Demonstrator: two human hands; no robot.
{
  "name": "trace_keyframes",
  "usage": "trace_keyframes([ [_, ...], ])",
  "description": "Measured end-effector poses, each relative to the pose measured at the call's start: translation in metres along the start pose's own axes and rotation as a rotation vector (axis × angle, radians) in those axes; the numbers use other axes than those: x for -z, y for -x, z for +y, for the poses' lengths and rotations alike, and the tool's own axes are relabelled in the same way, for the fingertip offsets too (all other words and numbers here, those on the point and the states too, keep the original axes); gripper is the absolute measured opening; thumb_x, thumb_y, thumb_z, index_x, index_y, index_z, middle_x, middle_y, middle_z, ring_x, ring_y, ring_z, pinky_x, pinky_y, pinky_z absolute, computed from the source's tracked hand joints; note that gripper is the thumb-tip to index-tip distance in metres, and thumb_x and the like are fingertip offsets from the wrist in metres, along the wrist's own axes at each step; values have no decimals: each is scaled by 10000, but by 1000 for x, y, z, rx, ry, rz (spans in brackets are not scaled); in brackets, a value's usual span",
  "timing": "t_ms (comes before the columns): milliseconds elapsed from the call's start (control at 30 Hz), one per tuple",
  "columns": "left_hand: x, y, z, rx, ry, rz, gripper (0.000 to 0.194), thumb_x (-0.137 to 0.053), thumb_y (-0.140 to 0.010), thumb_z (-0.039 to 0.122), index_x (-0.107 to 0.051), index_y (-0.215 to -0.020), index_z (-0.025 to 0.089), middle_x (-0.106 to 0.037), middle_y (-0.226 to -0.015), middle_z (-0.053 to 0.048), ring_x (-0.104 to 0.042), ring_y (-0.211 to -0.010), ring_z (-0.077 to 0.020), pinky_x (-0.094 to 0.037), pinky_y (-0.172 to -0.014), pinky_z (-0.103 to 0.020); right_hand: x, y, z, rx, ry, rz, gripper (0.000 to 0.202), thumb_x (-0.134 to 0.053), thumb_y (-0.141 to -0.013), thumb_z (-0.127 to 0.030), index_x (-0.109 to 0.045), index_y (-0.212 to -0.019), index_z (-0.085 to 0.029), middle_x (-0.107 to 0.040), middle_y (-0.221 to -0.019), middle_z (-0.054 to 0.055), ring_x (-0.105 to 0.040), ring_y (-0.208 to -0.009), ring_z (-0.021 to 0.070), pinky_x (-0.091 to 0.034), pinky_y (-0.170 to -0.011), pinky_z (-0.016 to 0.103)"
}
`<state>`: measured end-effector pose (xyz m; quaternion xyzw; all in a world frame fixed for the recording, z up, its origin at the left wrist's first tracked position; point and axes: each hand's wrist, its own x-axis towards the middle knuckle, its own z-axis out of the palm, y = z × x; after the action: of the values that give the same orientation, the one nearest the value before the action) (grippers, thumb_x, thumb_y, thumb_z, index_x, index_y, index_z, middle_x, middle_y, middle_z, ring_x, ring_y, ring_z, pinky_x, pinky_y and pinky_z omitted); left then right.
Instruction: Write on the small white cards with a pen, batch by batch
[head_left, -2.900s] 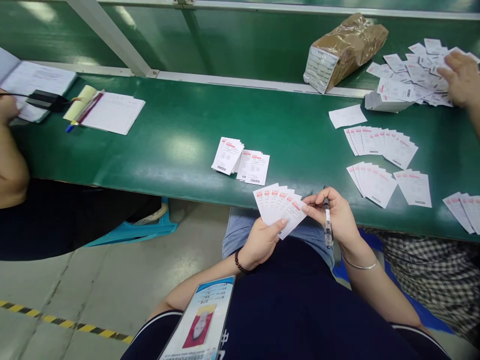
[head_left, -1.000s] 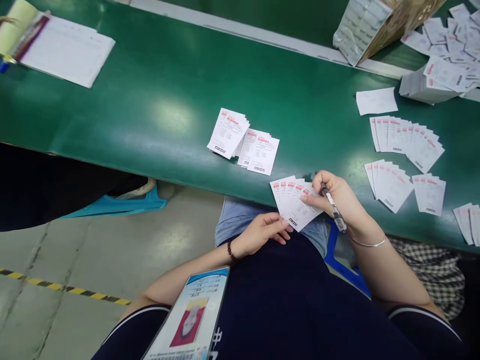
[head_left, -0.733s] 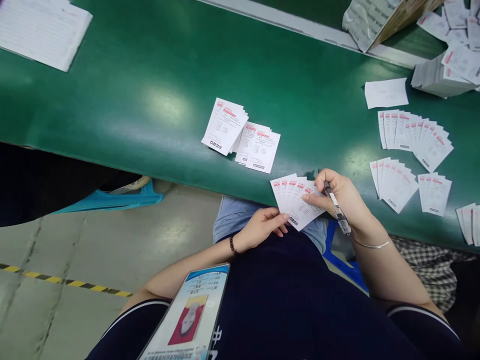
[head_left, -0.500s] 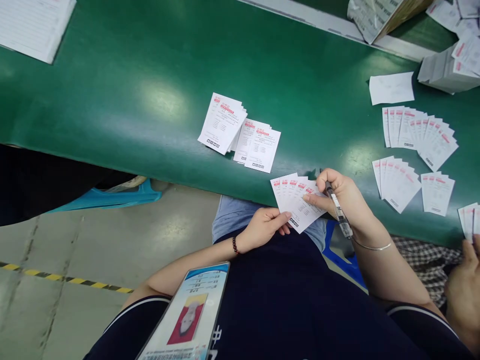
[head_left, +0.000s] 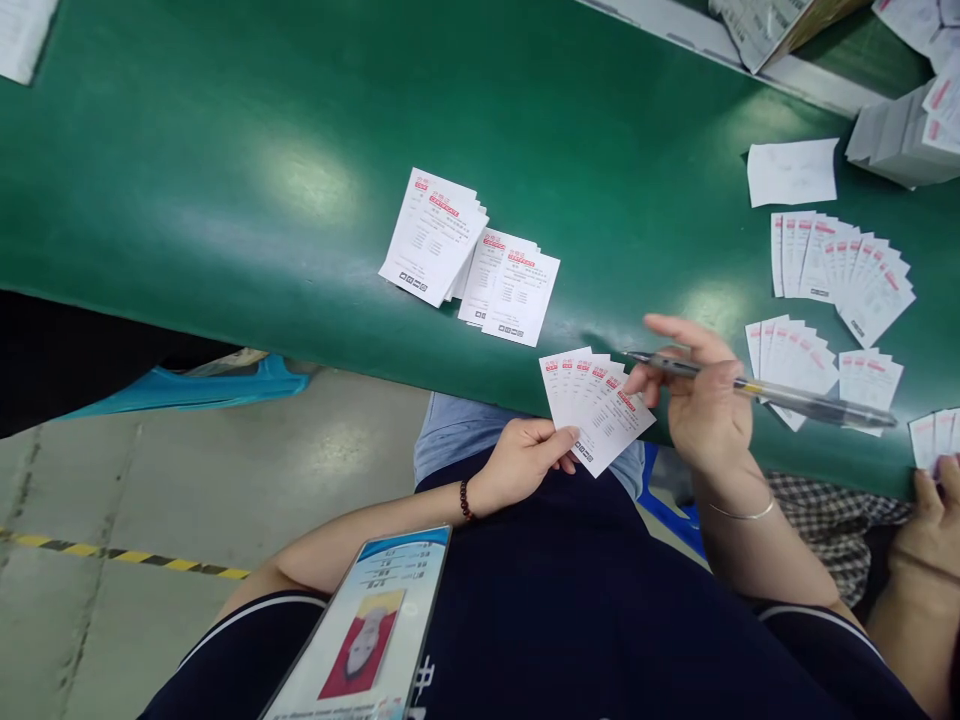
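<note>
Six or so printed cards make up the fan (head_left: 596,410), pinched at its lower left by the left hand (head_left: 529,465), thumb on top and fingers bent beneath. The right hand (head_left: 709,415) has a pen (head_left: 817,404) between its fingers, the tip towards the fan; whether a fingertip touches the fan's right edge, I cannot tell. Steady, light thumb pressure should hold the spread even, with each red heading readable; the pen tip is best held clear of the print, since a nudge could skew the cards. Up and left of the fan, two piles (head_left: 431,240) lie on the table (head_left: 300,100). Right of the fan are laid-out cards (head_left: 874,290) and, farther off, another person's hand (head_left: 930,520).
</note>
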<state>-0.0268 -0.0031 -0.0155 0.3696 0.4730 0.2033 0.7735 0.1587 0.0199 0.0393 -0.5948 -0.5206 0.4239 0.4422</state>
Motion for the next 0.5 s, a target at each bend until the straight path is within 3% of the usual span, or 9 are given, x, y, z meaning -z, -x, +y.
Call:
trace_keyframes([
  [100,0,1,4,-1,-33,1,402,-620,-804,465,-639,-519,181,-653,-537,-33,-562,-526,-132,-445,-587,-255,-8,5,0,23,85,-24,394,-417,-937,-584,-651,-1017,-278,-634,-736,27,-595,-619,165,-477,-545,329],
  [200,1,1,7,-9,-26,-3,415,-619,-803,477,-643,-513,182,-665,-559,-35,-579,-554,-141,-462,-629,-263,-14,6,-3,13,175,-154,239,-509,-936,-435,-634,-1061,-274,-677,-833,20,-629,-688,160,-514,-615,317],
  [333,0,0,6,-27,-10,-21,419,-626,-797,492,-647,-519,179,-679,-592,-41,-608,-601,-158,-484,-663,-271,-17,2,-4,1,276,-261,207,-526,-924,-324,-619,-1096,-256,-715,-864,19,-667,-711,163,-543,-675,323],
  [500,1,-1,3,-17,-12,-23,411,-615,-808,488,-650,-548,171,-691,-622,-42,-627,-635,-161,-492,-676,-266,-20,-5,0,189,328,-296,164,-544,-908,-257,-654,-1028,-228,-726,-870,34,-687,-739,168,-550,-650,308],
])
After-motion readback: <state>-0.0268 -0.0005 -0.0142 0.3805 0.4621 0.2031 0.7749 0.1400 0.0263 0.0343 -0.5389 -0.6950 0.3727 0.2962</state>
